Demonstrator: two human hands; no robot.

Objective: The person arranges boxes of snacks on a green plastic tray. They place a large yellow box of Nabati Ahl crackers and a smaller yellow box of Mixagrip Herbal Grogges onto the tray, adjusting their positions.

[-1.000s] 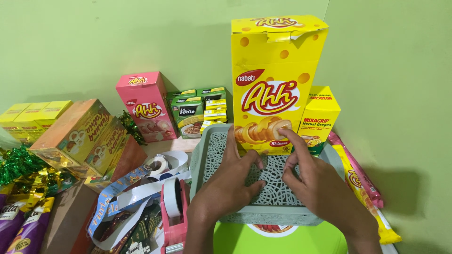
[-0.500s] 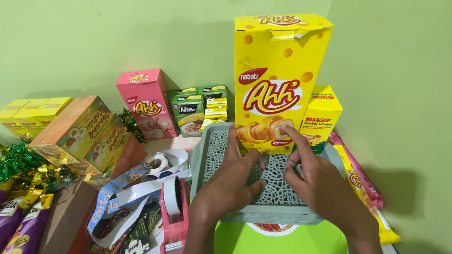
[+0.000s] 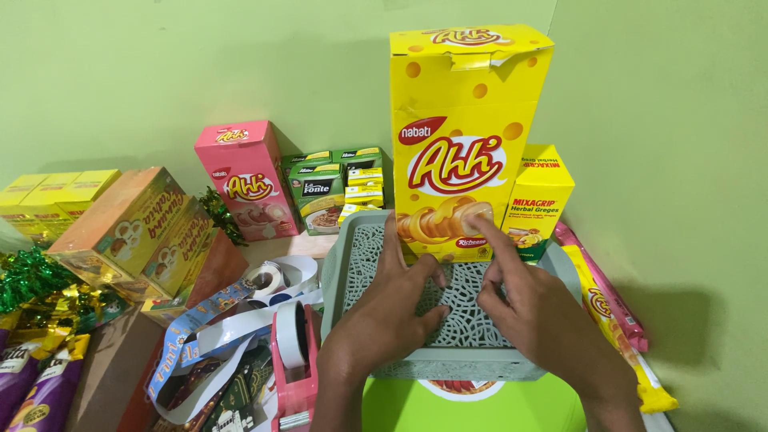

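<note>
One grey-green plastic basket (image 3: 352, 264) with a lace-patterned floor is seen at the middle of the view, and one tall yellow snack box (image 3: 464, 136) with printed cheese holes is stood upright in its far end. Both hands are laid inside the basket. The left hand (image 3: 392, 308) is spread flat on the patterned floor, fingers loosely apart and gripping nothing. The right hand (image 3: 532, 308) is half curled, its forefinger stretched out to touch the lower front of the yellow box — nothing is clasped in it either.

Just right of the tall box one smaller yellow carton (image 3: 540, 196) is stood, and one long pink-and-yellow wrapped bar (image 3: 612, 312) is laid along the wall. Behind the basket one pink snack box (image 3: 246, 180) is upright; beside it a cluster of small green and yellow cartons (image 3: 332, 184) is stacked — the exact count cannot be told. At the left one orange box (image 3: 128, 228) is tilted. One pink tape dispenser (image 3: 294, 360) is placed just left of the basket, touching loose printed ribbon (image 3: 216, 320).
</note>
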